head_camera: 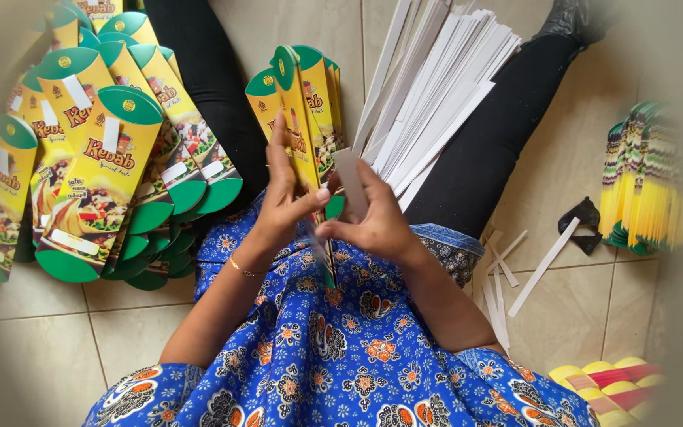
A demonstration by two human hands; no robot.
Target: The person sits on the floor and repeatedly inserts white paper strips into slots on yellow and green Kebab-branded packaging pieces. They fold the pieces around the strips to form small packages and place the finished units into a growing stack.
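Left hand (282,202) grips yellow flat cartons (300,107); right hand (373,217) pinches a white strip (351,180) beside them

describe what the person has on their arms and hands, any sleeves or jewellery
Both forearms are bare. The left hand has a thin gold-coloured bracelet at the wrist; the right hand shows no bracelet and no ring that I can make out. No gloves. Short sleeves of a bright blue garment with an orange, white and black flower print end near the elbows.
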